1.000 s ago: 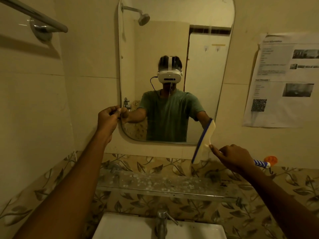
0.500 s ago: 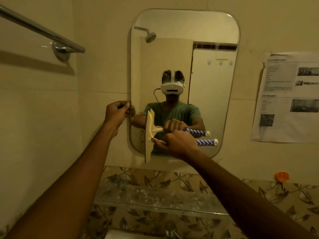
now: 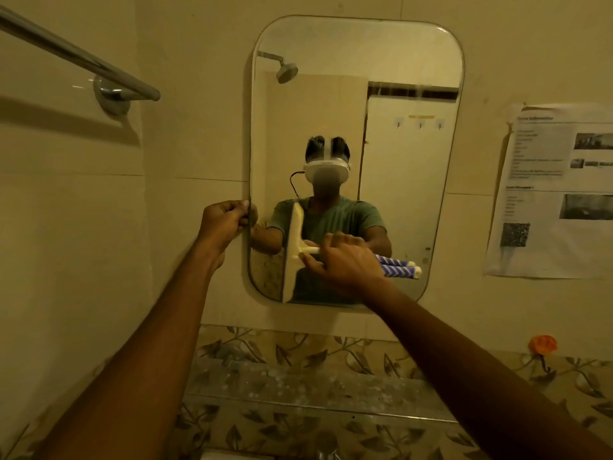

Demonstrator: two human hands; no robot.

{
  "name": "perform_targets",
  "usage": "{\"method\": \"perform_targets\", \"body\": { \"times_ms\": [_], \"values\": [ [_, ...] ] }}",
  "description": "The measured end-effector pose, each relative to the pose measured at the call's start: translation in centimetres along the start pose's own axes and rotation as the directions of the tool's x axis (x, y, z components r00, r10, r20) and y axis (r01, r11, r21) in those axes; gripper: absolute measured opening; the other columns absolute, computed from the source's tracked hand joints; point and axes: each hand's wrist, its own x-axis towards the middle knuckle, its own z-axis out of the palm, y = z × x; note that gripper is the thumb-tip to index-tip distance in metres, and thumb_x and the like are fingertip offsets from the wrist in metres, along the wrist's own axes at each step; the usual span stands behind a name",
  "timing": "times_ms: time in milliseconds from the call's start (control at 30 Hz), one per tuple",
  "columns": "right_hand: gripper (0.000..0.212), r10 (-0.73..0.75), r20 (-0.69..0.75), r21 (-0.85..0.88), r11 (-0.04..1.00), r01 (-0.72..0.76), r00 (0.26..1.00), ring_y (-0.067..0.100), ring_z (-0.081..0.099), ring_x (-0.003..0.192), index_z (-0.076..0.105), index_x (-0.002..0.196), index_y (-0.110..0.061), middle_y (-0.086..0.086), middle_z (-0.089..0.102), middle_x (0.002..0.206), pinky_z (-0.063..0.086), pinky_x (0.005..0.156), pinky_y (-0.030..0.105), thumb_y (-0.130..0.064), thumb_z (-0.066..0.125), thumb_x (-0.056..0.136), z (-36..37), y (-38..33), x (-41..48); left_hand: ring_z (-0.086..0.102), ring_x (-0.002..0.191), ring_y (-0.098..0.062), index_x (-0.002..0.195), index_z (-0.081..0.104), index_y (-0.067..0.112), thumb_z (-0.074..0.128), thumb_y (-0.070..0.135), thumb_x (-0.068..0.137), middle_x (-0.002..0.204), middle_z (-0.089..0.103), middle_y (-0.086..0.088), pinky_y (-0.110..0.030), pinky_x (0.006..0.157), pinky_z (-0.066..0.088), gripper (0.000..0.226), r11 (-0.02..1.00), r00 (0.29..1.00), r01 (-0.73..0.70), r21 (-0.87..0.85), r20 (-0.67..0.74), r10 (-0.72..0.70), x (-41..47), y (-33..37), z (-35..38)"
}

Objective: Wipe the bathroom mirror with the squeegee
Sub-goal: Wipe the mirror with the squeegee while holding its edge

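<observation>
The squeegee [image 3: 293, 252], blade upright at the mirror's [image 3: 398, 200] seven o'clock, was gripped by the right hand [image 3: 345, 263]; the left hand [image 3: 224, 220] pinched the nine o'clock edge. Uneven pressure risked streaks.

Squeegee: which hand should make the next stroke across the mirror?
Right. The right hand already grips the squeegee, its blade upright against the mirror at the lower left. The left hand is busy gripping the mirror's left edge, probably steadying it.
</observation>
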Motion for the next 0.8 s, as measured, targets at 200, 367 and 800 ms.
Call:
{"method": "perform_targets", "body": {
  "times_ms": [200,367,800],
  "values": [
    [0.053,0.127,0.021,0.028,0.991,-0.128,0.992,0.011,0.055,0.074,0.046,0.11,-0.025,0.001,0.058,0.097,0.038,0.053,0.021,-0.068,0.021,0.093,-1.3,8.8,-4.9,0.062,0.076,-0.007,0.104,0.068,0.007,0.06,0.017,0.093,0.087,0.068,-0.002,-0.013,0.06,0.049,0.017,1.0,0.999,-0.026,0.007,-0.029,0.026,-0.3,-0.2,0.2],
    [0.074,0.302,0.188,0.008,0.951,-0.309,0.935,0.016,0.056,0.057,0.054,0.067,-0.021,0.001,0.057,0.061,0.053,0.064,0.034,-0.077,0.008,0.078,-3.1,12.6,-8.3,0.06,0.072,-0.003,0.086,0.066,0.017,0.058,0.016,0.094,0.077,0.064,0.006,-0.014,0.064,0.048,0.011,0.998,0.996,-0.056,0.008,-0.067,0.056,-1.3,0.3,0.9],
    [0.073,-0.007,0.077,-0.083,0.996,0.014,0.997,0.029,0.055,0.113,0.055,0.123,-0.014,0.014,0.053,0.127,0.043,0.086,0.038,-0.07,0.019,0.094,-2.1,2.1,-0.7,0.066,0.075,-0.003,0.089,0.068,0.018,0.06,0.021,0.093,0.084,0.07,0.003,-0.016,0.066,0.052,0.01,0.998,0.998,-0.001,-0.063,-0.06,-0.002,-3.0,0.1,0.7]
  ]
}}
